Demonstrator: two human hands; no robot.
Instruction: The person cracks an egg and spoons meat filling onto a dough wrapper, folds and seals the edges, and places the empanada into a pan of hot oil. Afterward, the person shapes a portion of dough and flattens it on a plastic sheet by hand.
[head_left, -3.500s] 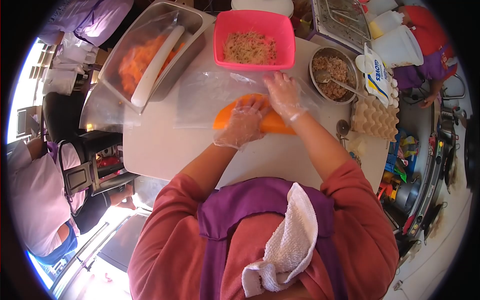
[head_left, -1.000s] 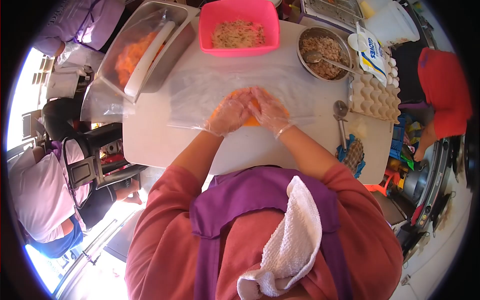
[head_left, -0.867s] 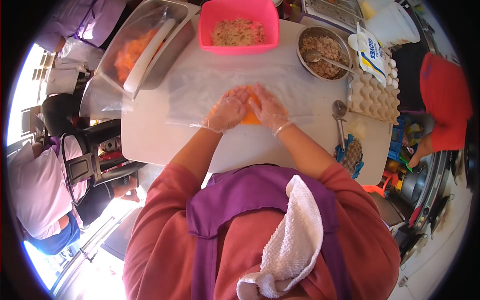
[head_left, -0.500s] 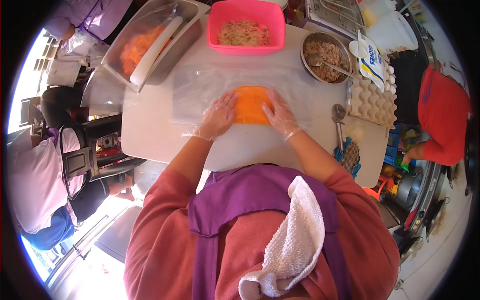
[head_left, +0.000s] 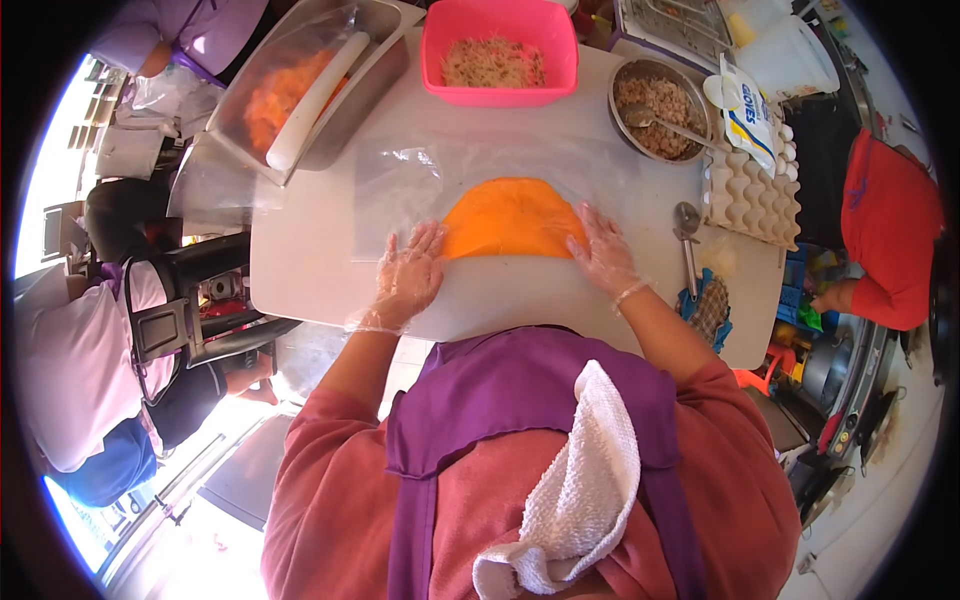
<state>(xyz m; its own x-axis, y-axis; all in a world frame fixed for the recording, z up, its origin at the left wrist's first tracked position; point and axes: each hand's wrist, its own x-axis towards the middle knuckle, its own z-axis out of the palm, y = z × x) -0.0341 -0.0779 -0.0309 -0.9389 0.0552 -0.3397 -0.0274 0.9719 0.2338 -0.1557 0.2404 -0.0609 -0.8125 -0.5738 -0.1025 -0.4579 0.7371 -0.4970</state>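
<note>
An orange half-moon of dough [head_left: 512, 218] lies on a clear plastic sheet [head_left: 398, 190] on the white table. At its left end is my left hand [head_left: 411, 275] in a clear plastic glove, fingers spread, holding nothing. My right hand [head_left: 604, 250], gloved the same way, lies open at the dough's right end, its fingertips at or beside the edge. The rounded side of the dough faces away from me and its straighter side faces me.
A pink tub [head_left: 499, 95] of shredded filling stands beyond the sheet. A metal tray [head_left: 375, 110] with orange dough is at the left; a filling bowl [head_left: 660, 110], egg carton [head_left: 750, 200] and cutting wheel [head_left: 688, 235] are at the right. People stand on both sides.
My hands have come off the top of the dough and moved apart to its two ends, uncovering the whole half-moon. The person in red at the right has shifted.
</note>
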